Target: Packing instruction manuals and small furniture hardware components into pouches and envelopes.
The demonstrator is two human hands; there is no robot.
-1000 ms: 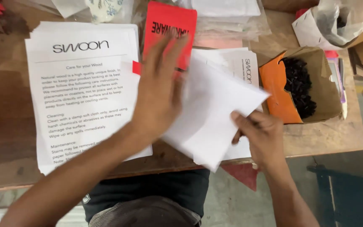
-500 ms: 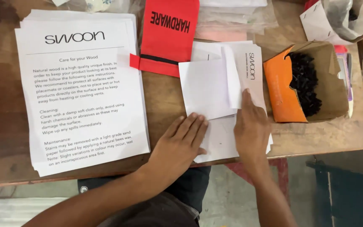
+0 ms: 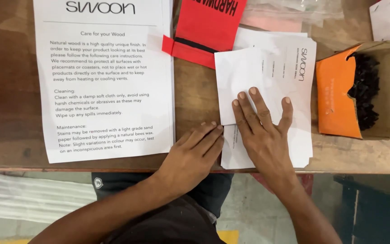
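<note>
Both hands press a small folded white sheet [image 3: 242, 83] flat on the wooden worktop [image 3: 195, 97], right hand [image 3: 265, 135] spread across it, left hand [image 3: 195, 153] fingers together at its edge, apparently creasing it, beside a cardboard box [image 3: 387, 90] of black screws [image 3: 364, 90].

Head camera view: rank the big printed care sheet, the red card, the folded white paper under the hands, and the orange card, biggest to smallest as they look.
1. Printed care sheet
2. Folded white paper
3 and 4. Red card and orange card: look alike; the red one is cut off by the frame, so unsure.
</note>
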